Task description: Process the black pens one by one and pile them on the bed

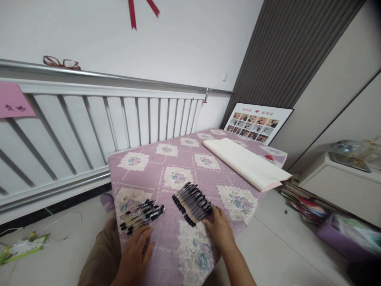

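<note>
Several black-capped pens lie side by side in a neat slanting row on the purple floral tablecloth. At the right end of that row, my right hand has its thumb and fingers closed around the outermost pen, which they partly hide. To the left is a looser pile of clear-barrelled pens, lying at slightly different angles. My left hand rests just below this pile, its fingers apart and nothing visible in them. Bare cloth separates the two groups of pens.
A folded cream sheet lies across the table's far right. Behind it leans a framed photo board. A white radiator runs along the left edge, with glasses above it. A purple bin stands on the floor at right.
</note>
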{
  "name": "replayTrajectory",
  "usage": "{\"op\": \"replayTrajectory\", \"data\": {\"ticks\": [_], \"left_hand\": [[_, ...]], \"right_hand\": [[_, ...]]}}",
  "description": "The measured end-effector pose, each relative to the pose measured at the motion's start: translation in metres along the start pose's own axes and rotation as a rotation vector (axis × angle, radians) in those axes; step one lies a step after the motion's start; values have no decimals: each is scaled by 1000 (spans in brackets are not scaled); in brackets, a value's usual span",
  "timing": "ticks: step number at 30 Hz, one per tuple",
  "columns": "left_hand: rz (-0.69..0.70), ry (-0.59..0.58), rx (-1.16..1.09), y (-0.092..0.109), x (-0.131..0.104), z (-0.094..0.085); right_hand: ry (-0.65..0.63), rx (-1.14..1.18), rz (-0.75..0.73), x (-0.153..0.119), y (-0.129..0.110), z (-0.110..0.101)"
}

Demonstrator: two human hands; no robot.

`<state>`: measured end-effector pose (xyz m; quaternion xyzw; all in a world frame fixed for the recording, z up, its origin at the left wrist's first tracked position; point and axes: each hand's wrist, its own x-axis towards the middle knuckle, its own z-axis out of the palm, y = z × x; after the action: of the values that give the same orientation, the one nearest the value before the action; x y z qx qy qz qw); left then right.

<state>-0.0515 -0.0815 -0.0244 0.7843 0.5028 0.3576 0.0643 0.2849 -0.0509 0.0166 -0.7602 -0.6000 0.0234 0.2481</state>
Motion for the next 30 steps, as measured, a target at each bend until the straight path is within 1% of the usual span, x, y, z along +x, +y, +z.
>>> {"op": "replayTrajectory", "data": {"ticks": [7, 12, 16, 19, 21, 23, 25, 27, 30], "left_hand": [[15, 23, 1, 0, 2, 0], [-3, 26, -29, 2, 3, -2], [-3, 39, 0, 4, 5, -2], [2, 53, 60, 7, 7, -3], [-19, 44, 108, 11, 10, -5], [-75, 15, 160, 18, 14, -7], [-140, -19, 209, 24, 18, -10], [-185, -44, 242, 29, 21, -11], [-241, -76, 257, 33, 24, -12]], "right_hand": [[30, 53, -55, 3, 8, 6], [63, 35, -76, 2, 9, 13], [89, 33, -91, 5, 12, 20], [144, 71, -120, 6, 16, 20], [218, 107, -124, 3, 12, 18], [284, 152, -137, -3, 0, 16], [290, 213, -191, -12, -22, 16], [226, 280, -266, -23, -50, 20], [104, 330, -384, -35, -93, 32]]}}
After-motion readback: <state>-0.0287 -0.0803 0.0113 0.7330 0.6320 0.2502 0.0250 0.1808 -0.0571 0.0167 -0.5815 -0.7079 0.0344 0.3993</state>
